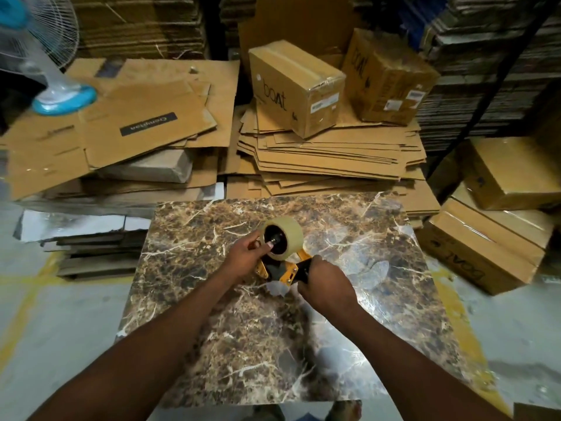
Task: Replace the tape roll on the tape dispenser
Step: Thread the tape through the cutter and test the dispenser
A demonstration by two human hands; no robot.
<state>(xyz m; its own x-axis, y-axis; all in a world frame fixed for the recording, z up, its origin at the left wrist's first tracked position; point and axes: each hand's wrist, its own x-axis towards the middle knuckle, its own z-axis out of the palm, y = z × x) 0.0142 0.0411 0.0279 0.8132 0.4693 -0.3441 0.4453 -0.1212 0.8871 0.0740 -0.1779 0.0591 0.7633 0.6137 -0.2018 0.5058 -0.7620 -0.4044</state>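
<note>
A yellow and black tape dispenser (287, 273) is held just above the brown marble-patterned table (243, 344). A clear tape roll (291, 232) sits on the dispenser's black hub. My left hand (246, 258) touches the roll's left face, with its fingers at the hub. My right hand (326, 288) is closed around the dispenser's black handle, which it mostly hides.
Flattened cardboard sheets (328, 156) are stacked beyond the table's far edge, with sealed boxes (297, 86) on top. More boxes (485, 253) stand at the right. A blue-based fan (60, 98) is at the far left. Grey floor surrounds the table.
</note>
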